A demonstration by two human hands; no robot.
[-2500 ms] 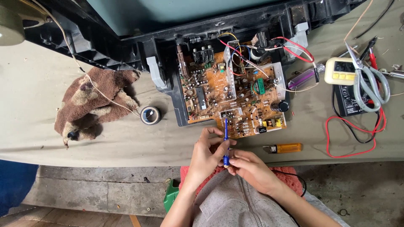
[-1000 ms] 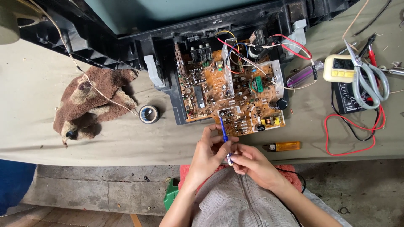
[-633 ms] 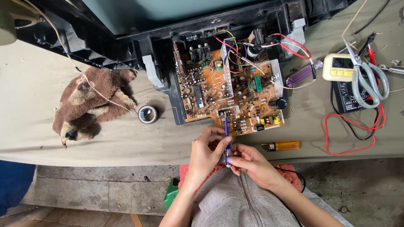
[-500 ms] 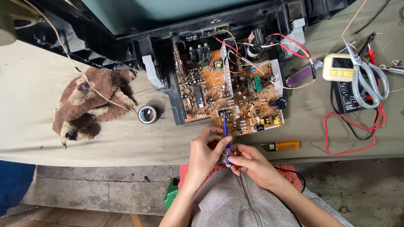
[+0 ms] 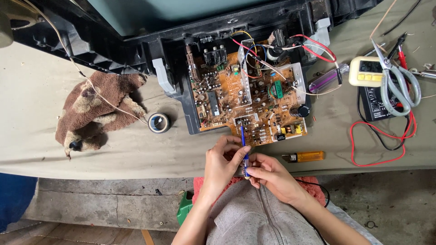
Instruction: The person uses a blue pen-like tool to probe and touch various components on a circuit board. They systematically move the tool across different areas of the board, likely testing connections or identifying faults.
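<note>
At the near edge of the tabletop (image 5: 68,149), just in front of the person's lap, both hands meet around a slim blue-handled tool (image 5: 244,152), probably a small screwdriver or probe. The left hand (image 5: 222,163) is curled about its lower half, thumb and fingers pinching the shaft; the right hand (image 5: 272,174) closes its fingertips on the bottom end from the other side. The tool stands nearly upright in the view, its upper tip reaching onto the near edge of the orange-brown circuit board (image 5: 247,100).

The board lies flat in a black plastic chassis (image 5: 136,50) that belongs to the opened television set above it. It is crowded with small parts, and red, yellow and blue wires (image 5: 313,47) loop over its far side.

To the right of the hands, near the board's corner, an orange lighter (image 5: 304,157) lies on the tabletop. Farther right sit a pale yellow multimeter (image 5: 365,72), grey-handled scissors (image 5: 397,86) resting partly over a black device, and red and black test leads (image 5: 386,136) looping over the cloth. A clear purple-handled screwdriver (image 5: 324,82) lies just beside the board's right edge.

To the left, a roll of black tape (image 5: 159,122) rests apart from the board, and a crumpled brown rag (image 5: 97,111) lies farther left, with a thin pale wire crossing it.
</note>
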